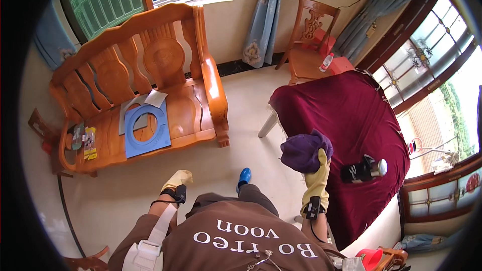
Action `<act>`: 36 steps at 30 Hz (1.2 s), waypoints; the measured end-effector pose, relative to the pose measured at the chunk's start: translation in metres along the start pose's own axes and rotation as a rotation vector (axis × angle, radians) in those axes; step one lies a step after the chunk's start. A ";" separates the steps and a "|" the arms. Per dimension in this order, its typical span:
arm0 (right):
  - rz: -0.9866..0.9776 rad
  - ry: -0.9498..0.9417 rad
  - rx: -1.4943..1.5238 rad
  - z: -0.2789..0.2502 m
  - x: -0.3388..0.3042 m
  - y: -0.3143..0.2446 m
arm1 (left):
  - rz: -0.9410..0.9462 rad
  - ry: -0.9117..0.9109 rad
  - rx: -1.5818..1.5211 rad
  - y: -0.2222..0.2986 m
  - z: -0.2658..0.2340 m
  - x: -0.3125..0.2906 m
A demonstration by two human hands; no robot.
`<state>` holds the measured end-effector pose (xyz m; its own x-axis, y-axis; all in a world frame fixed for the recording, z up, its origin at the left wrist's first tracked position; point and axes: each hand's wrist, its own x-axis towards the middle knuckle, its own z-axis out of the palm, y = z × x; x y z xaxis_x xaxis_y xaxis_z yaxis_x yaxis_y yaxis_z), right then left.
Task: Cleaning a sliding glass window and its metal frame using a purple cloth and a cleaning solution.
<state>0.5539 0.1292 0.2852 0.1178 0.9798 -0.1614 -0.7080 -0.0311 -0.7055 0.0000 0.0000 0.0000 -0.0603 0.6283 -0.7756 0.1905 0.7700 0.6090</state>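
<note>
A bunched purple cloth (pixel 304 151) is gripped in my right hand (pixel 316 183), which wears a pale yellow glove. The cloth is at the left edge of a table covered by a dark red velvet cloth (pixel 341 105); whether it touches the cover I cannot tell. Lying on that cover, right of my right hand, is a black bottle (pixel 359 169) with a silver cap. My left hand (pixel 179 179), in a matching glove, hangs low over the floor at my left side. Its fingers look curled together, with nothing visible in them.
A wooden bench (pixel 193 105) at the left bears a blue board (pixel 163 140) with an oval hole, papers and small packages (pixel 89 143). Behind the table stands a wooden chair (pixel 304 52) with a plastic bottle (pixel 327 62) near it. Glass-panelled doors (pixel 416 55) line the right side.
</note>
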 end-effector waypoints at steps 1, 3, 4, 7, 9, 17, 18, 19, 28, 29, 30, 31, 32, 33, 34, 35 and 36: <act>-0.011 0.056 -0.092 0.013 -0.009 0.003 | 0.117 -0.105 0.649 -0.024 -0.015 -0.023; -0.146 0.110 -0.295 0.003 0.115 -0.039 | 0.376 0.070 0.924 0.107 0.042 0.010; -0.175 0.136 -0.475 -0.004 0.130 -0.040 | 0.190 0.145 0.568 0.117 0.033 0.014; -0.117 0.169 -0.393 0.041 0.170 -0.034 | -0.019 0.329 0.131 0.136 -0.002 0.032; -0.047 0.225 -0.131 0.053 0.199 -0.040 | -0.024 0.394 0.324 0.143 -0.028 0.072; -0.240 0.455 -0.446 -0.004 0.298 -0.048 | 0.228 0.932 0.272 0.402 -0.140 0.231; -0.247 0.489 -0.534 -0.012 0.309 -0.048 | 0.253 1.032 0.252 0.447 -0.176 0.247; -0.254 0.521 -0.623 -0.017 0.326 -0.047 | 0.275 1.133 0.227 0.484 -0.215 0.266; 0.059 -0.048 -0.220 0.205 0.567 0.009 | 0.842 1.826 0.298 0.804 -0.404 0.330; 0.103 -0.191 -0.242 0.231 0.595 0.021 | 0.837 1.814 0.330 0.825 -0.416 0.332; 0.109 -0.136 -0.301 0.253 0.622 0.033 | 0.826 1.706 0.332 0.840 -0.428 0.328; 0.142 -0.093 -0.294 0.267 0.644 0.043 | 0.673 1.684 0.402 0.851 -0.441 0.324; 0.160 -0.017 -0.295 0.262 0.666 0.057 | 0.542 1.660 0.531 0.853 -0.452 0.318; 0.172 0.059 -0.299 0.255 0.689 0.070 | 0.412 1.626 0.650 0.855 -0.460 0.318; 0.190 0.014 -0.305 0.269 0.709 0.084 | 0.398 1.630 0.657 0.855 -0.465 0.321; 0.189 0.070 -0.472 0.285 0.727 0.097 | 0.160 1.467 0.771 0.850 -0.467 0.323; 0.157 -0.005 -0.644 0.286 0.748 0.108 | -0.062 1.279 0.870 0.852 -0.469 0.334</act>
<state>0.3664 0.9153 0.2852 0.0429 0.9550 -0.2935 -0.1583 -0.2836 -0.9458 -0.3170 0.9182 0.3381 -0.7721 0.6208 0.1356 0.6203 0.7827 -0.0510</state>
